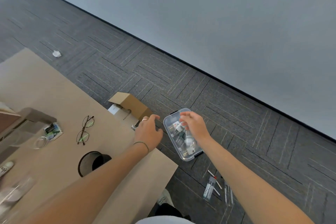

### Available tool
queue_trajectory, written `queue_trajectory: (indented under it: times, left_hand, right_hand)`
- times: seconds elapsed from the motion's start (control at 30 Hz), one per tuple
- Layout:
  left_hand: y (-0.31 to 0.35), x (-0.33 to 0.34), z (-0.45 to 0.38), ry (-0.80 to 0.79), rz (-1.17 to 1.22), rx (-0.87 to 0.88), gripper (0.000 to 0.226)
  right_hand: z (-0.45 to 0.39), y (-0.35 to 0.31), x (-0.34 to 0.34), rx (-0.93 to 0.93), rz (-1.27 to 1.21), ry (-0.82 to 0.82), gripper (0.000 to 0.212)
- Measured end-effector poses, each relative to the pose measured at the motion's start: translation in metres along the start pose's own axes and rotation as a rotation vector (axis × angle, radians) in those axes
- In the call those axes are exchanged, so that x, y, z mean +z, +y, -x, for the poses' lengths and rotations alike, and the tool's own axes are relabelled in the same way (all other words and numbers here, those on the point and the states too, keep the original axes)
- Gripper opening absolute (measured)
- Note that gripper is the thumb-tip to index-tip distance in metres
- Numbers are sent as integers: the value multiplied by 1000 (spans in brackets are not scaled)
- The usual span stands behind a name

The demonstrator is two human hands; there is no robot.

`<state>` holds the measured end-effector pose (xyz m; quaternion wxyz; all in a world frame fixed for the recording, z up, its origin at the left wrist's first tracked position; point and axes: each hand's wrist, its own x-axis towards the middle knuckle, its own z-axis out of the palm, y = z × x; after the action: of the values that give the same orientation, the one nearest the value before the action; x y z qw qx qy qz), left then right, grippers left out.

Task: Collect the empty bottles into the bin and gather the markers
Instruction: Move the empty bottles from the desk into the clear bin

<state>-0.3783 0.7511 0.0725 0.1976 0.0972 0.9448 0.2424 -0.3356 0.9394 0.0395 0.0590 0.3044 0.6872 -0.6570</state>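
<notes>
A clear plastic bin (187, 158) sits on the grey carpet just right of the table corner, with several small bottles (181, 135) lying inside. My right hand (193, 124) hovers over the bin's far half, fingers apart and pointing down at a small white bottle (177, 127); I see no grip on it. My left hand (148, 131) rests open at the table's edge, beside a small dark object (133, 127) that is partly hidden. Thin white markers (215, 181) lie on the carpet nearer to me, next to two clear cases (209, 189).
The tan table (54, 87) carries glasses (85, 130), a black mesh cup (87, 162) and a packet with a cable (51, 131). An open cardboard box (132, 106) stands on the floor behind the table corner. Crumpled paper (56, 53) lies far left on the carpet.
</notes>
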Motion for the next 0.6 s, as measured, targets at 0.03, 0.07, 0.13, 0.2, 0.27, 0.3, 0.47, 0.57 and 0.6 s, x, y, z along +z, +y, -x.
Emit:
queue_trajectory:
  times: [0.03,0.07,0.13,0.2,0.27,0.3,0.47,0.57,0.6]
  left_hand:
    - [-5,-4,3,19,-23,11,47]
    - [-11,-10,7,32,-50,12,48]
    - [-26,-20,14,64,-95,12,47]
    - [-43,-33,24,90,-142,13,46]
    - [-62,-46,35,100,-219,13,46]
    - [-72,-53,41,109,-248,11,45]
    - [-135,-88,79,209,-307,-94,44]
    - [-170,-100,101,239,-306,-175,43]
    - [-185,-105,113,255,-296,-211,42]
  right_hand:
    - [2,-3,12,-30,30,-39,14]
    - [5,-6,24,-64,65,-80,14]
    - [13,-14,49,-137,148,-147,15]
    - [22,-23,74,-213,242,-202,18]
    - [31,-33,100,-285,332,-258,22]
    - [36,-36,114,-320,372,-282,23]
    - [64,-48,192,-466,556,-411,25]
    - [80,-50,231,-491,584,-493,29]
    - [87,-50,246,-509,601,-532,29]
